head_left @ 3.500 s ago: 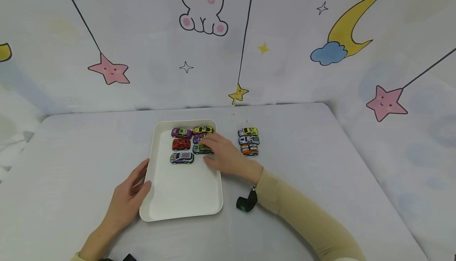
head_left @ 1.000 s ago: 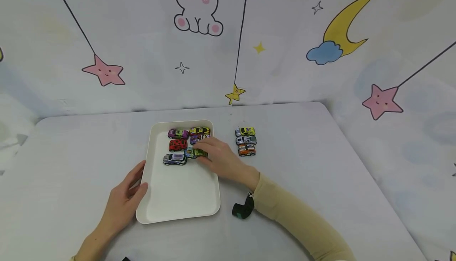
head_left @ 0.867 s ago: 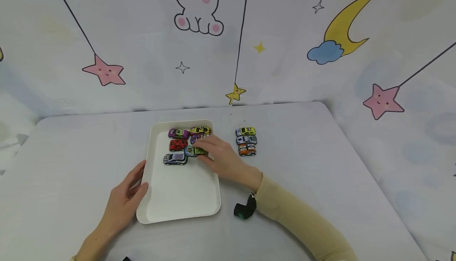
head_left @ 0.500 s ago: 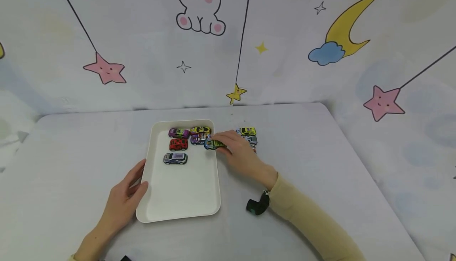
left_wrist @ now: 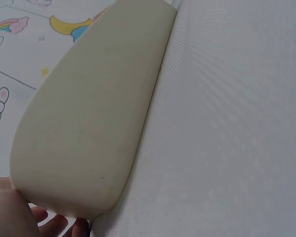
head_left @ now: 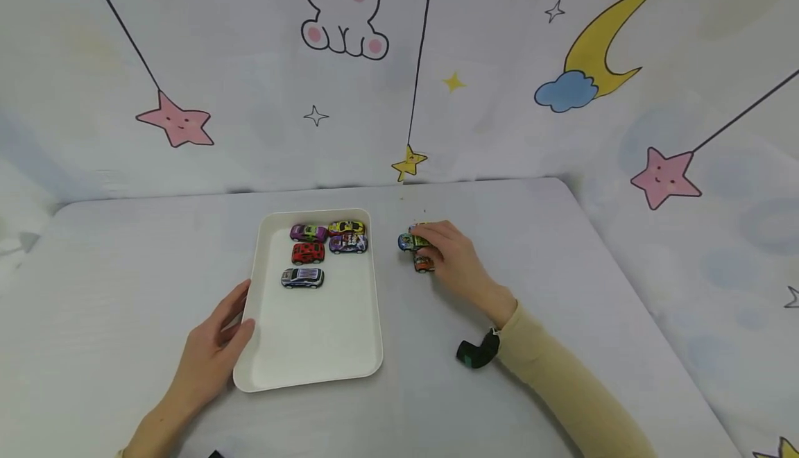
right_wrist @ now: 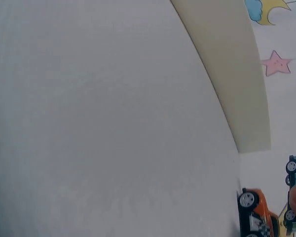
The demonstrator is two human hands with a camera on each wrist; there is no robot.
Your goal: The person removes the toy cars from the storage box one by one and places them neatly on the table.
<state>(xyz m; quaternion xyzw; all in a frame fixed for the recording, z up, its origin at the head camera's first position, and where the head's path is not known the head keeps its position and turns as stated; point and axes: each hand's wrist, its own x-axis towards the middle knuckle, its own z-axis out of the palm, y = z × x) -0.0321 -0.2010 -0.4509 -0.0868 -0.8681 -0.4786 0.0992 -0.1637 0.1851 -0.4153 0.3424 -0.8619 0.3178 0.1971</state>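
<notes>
A white tray lies on the table with several toy cars at its far end: purple, yellow, red and a striped silver one. My left hand rests against the tray's near left rim, fingers relaxed. My right hand pinches a green-and-blue toy car just right of the tray, above the cars on the table. An orange car peeks out under that hand; it also shows in the right wrist view, orange car. The tray's outer wall fills the left wrist view.
A dark green wrist-camera strap sits at my right wrist. The table is covered in pale cloth and ends at a printed backdrop with stars, a moon and a rabbit. Its right edge slopes off near the pink star.
My right hand took the green-and-blue car out of the tray and carried it right, to the cars on the table. The left hand stayed on the tray rim.
</notes>
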